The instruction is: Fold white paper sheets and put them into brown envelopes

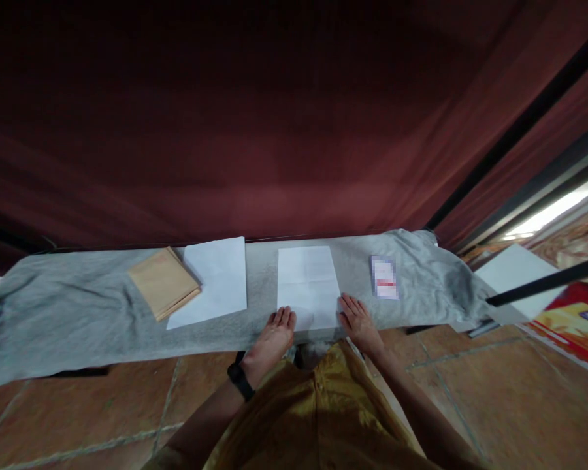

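Observation:
A white sheet of paper (308,284) with faint crease lines lies flat on the grey cloth in front of me. My left hand (278,331) rests at its near left corner, fingers stretched out. At the near right edge lies my right hand (360,323), also flat with its fingers extended and touching the paper's side. Neither hand grips anything. Left of this sheet are more white paper (215,281) and a stack of brown envelopes (164,282), which overlaps that paper's left edge. To the right sits a small card or packet (385,277), its print blurred out.
The grey cloth (98,333) covers a long narrow surface and is bunched at the right end. A dark red curtain-like panel (294,176) rises behind it. Dark bars (519,117), a white board (517,277) and a red-yellow package (578,320) stand at right. The floor (509,385) is tiled.

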Available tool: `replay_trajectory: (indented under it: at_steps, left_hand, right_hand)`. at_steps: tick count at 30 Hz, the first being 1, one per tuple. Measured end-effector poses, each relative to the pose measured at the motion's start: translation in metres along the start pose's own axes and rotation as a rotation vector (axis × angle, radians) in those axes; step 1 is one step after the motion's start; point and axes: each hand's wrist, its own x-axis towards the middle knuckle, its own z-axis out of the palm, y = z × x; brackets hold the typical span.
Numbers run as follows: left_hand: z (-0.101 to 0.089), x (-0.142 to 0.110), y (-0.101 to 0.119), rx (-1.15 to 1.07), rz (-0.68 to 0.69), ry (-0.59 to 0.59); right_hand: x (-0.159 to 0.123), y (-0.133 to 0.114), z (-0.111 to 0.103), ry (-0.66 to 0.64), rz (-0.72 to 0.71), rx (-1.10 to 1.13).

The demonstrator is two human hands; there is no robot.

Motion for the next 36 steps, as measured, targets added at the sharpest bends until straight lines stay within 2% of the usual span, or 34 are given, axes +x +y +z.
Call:
replay_trajectory:
  at_steps: [3,7,10,13,16,19,22,25,30,33,36]
  left_hand:
    - [-0.001,0.000,0.000,0.005,0.010,-0.002]
    - [-0.012,0.002,-0.004,-0.094,-0.009,0.020]
    - [-0.023,0.002,-0.012,-0.225,-0.060,0.083]
    - [-0.031,-0.003,-0.021,-0.342,-0.088,0.199]
    - [-0.041,-0.013,-0.027,-0.446,-0.016,0.307]
    - [-0.055,-0.025,-0.030,-0.525,0.053,0.346]
    - [-0.065,-0.034,-0.031,-0.638,0.031,0.367]
    - [-0.059,-0.031,-0.033,-0.836,-0.080,0.413]
    - [-0.024,0.003,-0.040,-1.173,-0.412,0.510]
    - [-0.007,0.024,-0.041,-1.221,-0.524,0.471]
    - [0.000,0.035,-0.038,-1.145,-0.596,0.437]
  right_hand:
    - [-0.002,0.001,-0.002,-0.007,-0.005,0.031]
    - [-0.002,0.007,-0.007,-0.025,-0.021,0.129]
    - [-0.001,0.016,-0.012,-0.036,-0.030,0.262]
    - [0.000,0.021,-0.016,-0.021,0.006,0.411]
    - [0.001,0.019,-0.022,0.031,0.076,0.552]
    - [0.005,0.013,-0.028,0.086,0.124,0.678]
    - [0.013,0.005,-0.033,0.076,0.130,0.736]
    - [0.021,0.000,-0.032,0.030,0.158,0.699]
    - [0.034,-0.007,-0.022,0.052,0.291,0.514]
    - [0.041,-0.009,-0.017,0.069,0.305,0.363]
    - [0.047,-0.012,-0.013,0.079,0.330,0.281]
